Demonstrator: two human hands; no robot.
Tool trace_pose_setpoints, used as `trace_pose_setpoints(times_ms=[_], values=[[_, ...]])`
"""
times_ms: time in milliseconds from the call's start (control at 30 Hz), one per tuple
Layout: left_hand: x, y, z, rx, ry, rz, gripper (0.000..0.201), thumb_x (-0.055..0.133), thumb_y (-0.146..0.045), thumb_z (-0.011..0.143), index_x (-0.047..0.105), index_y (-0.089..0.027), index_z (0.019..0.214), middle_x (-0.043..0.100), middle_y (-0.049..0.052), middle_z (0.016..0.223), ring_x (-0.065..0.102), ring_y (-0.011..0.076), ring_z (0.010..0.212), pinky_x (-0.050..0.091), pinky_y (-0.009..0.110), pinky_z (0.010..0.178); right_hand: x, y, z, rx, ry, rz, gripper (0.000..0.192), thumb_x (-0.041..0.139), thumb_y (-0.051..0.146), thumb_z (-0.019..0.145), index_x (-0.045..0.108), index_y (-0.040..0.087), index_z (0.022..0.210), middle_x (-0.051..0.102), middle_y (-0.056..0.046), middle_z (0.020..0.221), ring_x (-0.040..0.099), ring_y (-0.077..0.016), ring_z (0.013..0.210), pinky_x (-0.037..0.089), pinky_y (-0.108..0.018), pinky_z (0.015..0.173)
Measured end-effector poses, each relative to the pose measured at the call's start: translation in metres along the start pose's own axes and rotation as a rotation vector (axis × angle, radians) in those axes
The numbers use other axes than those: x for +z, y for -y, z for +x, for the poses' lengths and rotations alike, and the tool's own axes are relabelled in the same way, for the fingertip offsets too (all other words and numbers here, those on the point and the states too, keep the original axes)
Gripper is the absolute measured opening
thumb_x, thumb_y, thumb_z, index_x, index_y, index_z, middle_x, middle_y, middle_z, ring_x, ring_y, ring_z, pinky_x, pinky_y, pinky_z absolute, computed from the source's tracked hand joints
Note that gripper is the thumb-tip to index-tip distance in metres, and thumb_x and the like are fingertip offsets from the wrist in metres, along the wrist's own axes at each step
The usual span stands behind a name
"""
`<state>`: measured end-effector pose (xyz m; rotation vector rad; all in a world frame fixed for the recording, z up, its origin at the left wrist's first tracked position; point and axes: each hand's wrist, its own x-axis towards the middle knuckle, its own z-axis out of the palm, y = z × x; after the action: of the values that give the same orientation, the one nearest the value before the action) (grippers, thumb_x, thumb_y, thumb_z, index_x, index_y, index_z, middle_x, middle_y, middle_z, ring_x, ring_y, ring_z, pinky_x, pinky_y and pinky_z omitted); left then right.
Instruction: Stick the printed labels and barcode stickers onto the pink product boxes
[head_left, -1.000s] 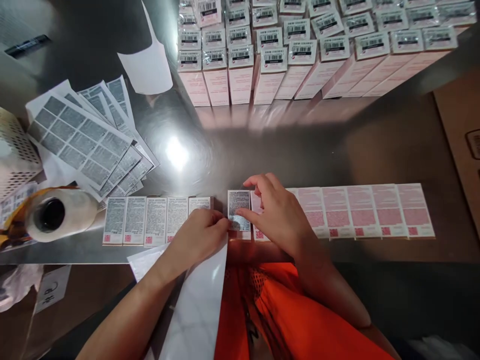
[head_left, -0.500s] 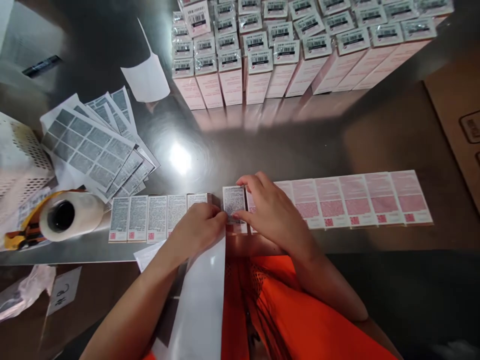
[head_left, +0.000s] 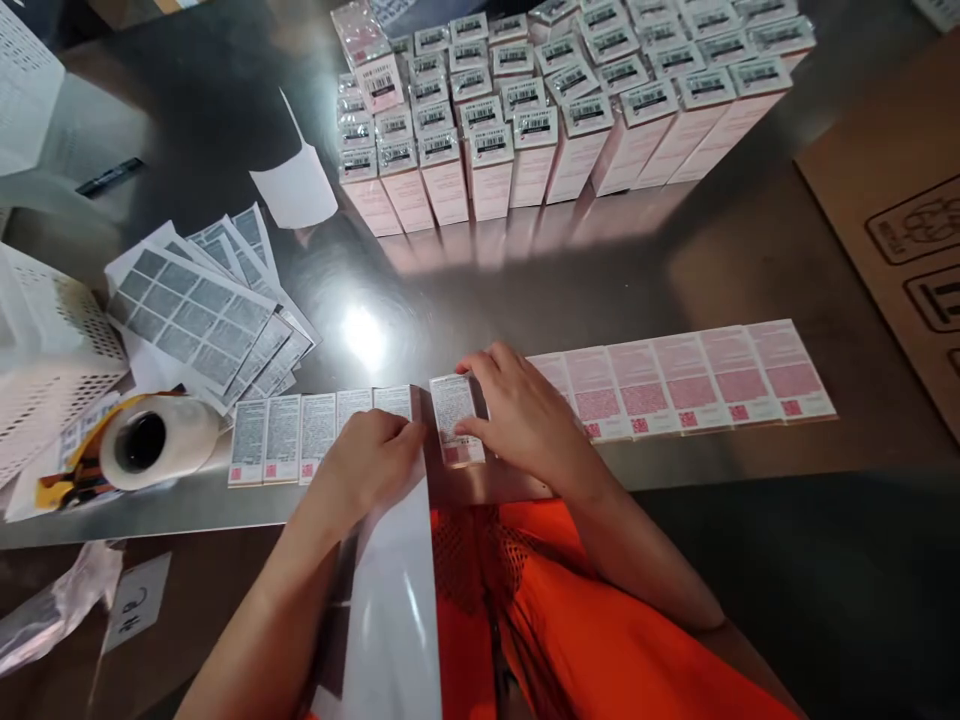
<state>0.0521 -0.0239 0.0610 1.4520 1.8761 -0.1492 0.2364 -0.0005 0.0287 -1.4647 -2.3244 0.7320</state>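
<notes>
My right hand point(head_left: 525, 415) lies flat on a row of pink boxes at the table's near edge. Its thumb and forefinger press on the grey printed label on one box point(head_left: 452, 405). My left hand point(head_left: 367, 455) is just left of that box and pinches the top of a white glossy backing sheet point(head_left: 397, 600) that hangs over the table edge. Left of it lie several boxes with labels on them point(head_left: 292, 435). To the right runs a line of pink boxes without labels point(head_left: 690, 380).
Sheets of grey stickers point(head_left: 195, 315) fan out at the left, beside a roll of clear film point(head_left: 157, 440) and a white perforated basket point(head_left: 45, 350). Several upright wrapped pink boxes point(head_left: 525, 130) stand at the back. A loose white liner point(head_left: 296, 185) and flat cardboard point(head_left: 900, 230) lie nearby.
My left hand has drawn slightly left, off the label's edge, still holding the backing sheet. My right hand stays pressed on the label. The view has tilted and shifted.
</notes>
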Motion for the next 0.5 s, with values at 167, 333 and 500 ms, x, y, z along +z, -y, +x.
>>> trace_pose_setpoints(times_ms=[167, 333, 500], values=[[-0.019, 0.034, -0.015, -0.114, -0.167, -0.219, 0.041, 0.049, -0.048, 0.074, 0.049, -0.021, 0.044, 0.043, -0.001, 0.044, 0.041, 0.015, 0.051, 0.032, 0.029, 0.053, 0.009, -0.005, -0.021, -0.275, -0.022, -0.104, 0.035, 0.077, 0.037, 0.083, 0.066, 0.025, 0.115, 0.061, -0.008, 0.128, 0.052, -0.0311, 0.121, 0.042, -0.048, 0.099], [-0.032, 0.08, -0.031, -0.275, -0.343, -0.499, 0.039, 0.054, -0.051, 0.068, 0.061, -0.02, 0.045, 0.052, 0.001, 0.04, 0.042, 0.0145, 0.041, 0.032, 0.028, 0.044, 0.032, -0.012, -0.048, -0.407, -0.104, -0.144, 0.024, 0.068, 0.023, 0.091, 0.067, 0.029, 0.114, 0.065, -0.003, 0.133, 0.046, -0.0281, 0.135, 0.026, -0.057, 0.11], [-0.037, 0.122, -0.039, -0.344, -0.582, -0.644, 0.034, 0.06, -0.049, 0.064, 0.071, -0.017, 0.063, 0.065, 0.003, 0.051, 0.051, 0.0161, 0.047, 0.035, 0.026, 0.044, 0.051, -0.005, -0.042, -0.453, -0.225, -0.133, 0.021, 0.057, 0.015, 0.096, 0.069, 0.026, 0.109, 0.069, -0.004, 0.128, 0.055, -0.0249, 0.129, 0.014, -0.058, 0.118]])
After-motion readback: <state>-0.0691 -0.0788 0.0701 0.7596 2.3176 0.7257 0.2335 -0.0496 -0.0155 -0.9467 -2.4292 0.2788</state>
